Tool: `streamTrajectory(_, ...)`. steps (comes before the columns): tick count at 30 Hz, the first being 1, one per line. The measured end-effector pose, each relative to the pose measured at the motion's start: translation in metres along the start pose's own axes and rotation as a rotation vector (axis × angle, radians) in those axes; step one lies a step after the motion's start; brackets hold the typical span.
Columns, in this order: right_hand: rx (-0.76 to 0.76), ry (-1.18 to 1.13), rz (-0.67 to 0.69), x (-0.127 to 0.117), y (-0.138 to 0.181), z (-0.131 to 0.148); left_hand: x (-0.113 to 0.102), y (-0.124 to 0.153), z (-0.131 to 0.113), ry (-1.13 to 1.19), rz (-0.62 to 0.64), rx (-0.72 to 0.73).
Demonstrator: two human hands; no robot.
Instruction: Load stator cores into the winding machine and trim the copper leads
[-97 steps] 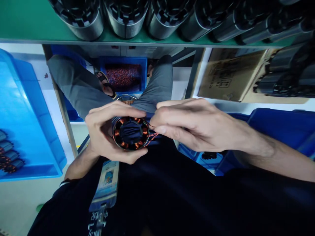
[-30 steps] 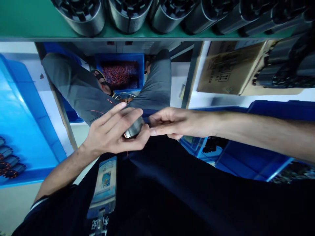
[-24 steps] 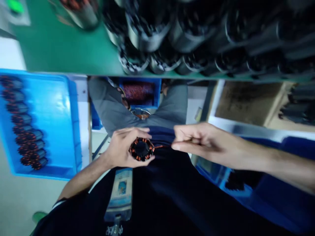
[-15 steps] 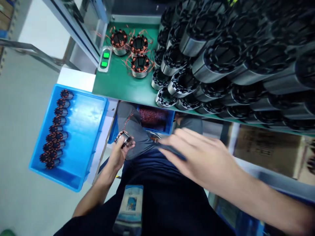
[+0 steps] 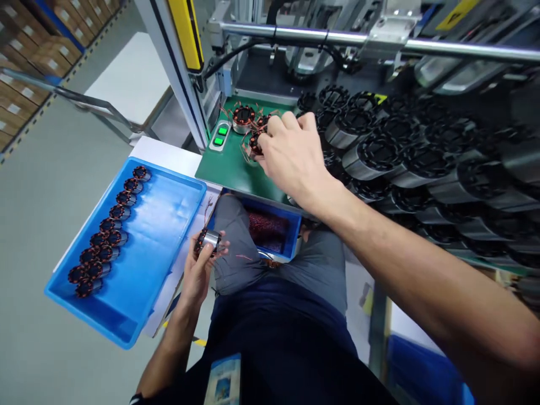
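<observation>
Low over my left thigh, my left hand [image 5: 201, 264] is wrapped round a wound motor stator [image 5: 212, 240], a silver ring with black slots and copper windings; loose wire ends stick up from it. My right hand [image 5: 291, 149] reaches over the green shelf [image 5: 234, 169], its fingers curled down on another copper-wound stator [image 5: 254, 145]. The hand hides part of that stator. Behind it stands a further wound stator [image 5: 243, 119], and one more is partly covered by the fingers.
A blue tray [image 5: 169, 247] at left holds several wound stators along one side. Stacks of unwound stators [image 5: 375, 160] fill the right of the shelf. A switch box with green buttons [image 5: 220, 135] sits near the shelf's left edge. A blue bin [image 5: 291, 236] is below, and a metal rail [image 5: 295, 34] crosses above.
My right hand has gone from above my lap up to the wound stators on the shelf and closed on one. My left hand keeps its stator, now turned slightly. The view has shifted.
</observation>
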State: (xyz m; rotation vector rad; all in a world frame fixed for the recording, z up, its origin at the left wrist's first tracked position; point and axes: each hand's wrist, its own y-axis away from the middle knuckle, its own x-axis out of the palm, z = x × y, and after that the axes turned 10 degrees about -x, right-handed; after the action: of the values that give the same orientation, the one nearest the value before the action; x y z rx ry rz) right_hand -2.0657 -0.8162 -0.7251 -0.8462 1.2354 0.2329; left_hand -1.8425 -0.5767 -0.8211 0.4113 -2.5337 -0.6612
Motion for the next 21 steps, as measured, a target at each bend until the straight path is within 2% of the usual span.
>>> streamTrajectory(4,-0.065,-0.033,-0.112,-0.078,0.045,0.035,0.003,-0.011,-0.016,-0.335,0.039,0.246)
streamTrajectory(6,-0.124,-0.179,-0.139,-0.111,0.077,0.05,0.017,-0.023,-0.029,-0.568,0.051,0.382)
streamTrajectory(8,-0.146,-0.399,-0.077,-0.128,0.111,0.06,0.039,-0.042,-0.041,-0.823,0.066,0.545)
streamTrajectory(10,-0.157,-0.566,-0.021,-0.125,0.147,0.069,0.068,-0.066,-0.049,-1.049,0.078,0.722)
streamTrajectory(12,-0.138,-0.665,0.021,-0.11,0.181,0.078,0.099,-0.091,-0.052,-1.228,0.101,0.845)
streamTrajectory(15,-0.03,-0.754,0.073,-0.082,0.228,0.094,0.136,-0.124,-0.049,-1.407,0.13,0.852)
streamTrajectory(18,0.081,-0.774,0.093,-0.065,0.263,0.105,0.146,-0.136,-0.049,-1.487,0.142,0.812)
streamTrajectory(21,0.202,-0.748,0.051,-0.064,0.28,0.102,0.131,-0.116,-0.053,-1.394,0.096,0.954)
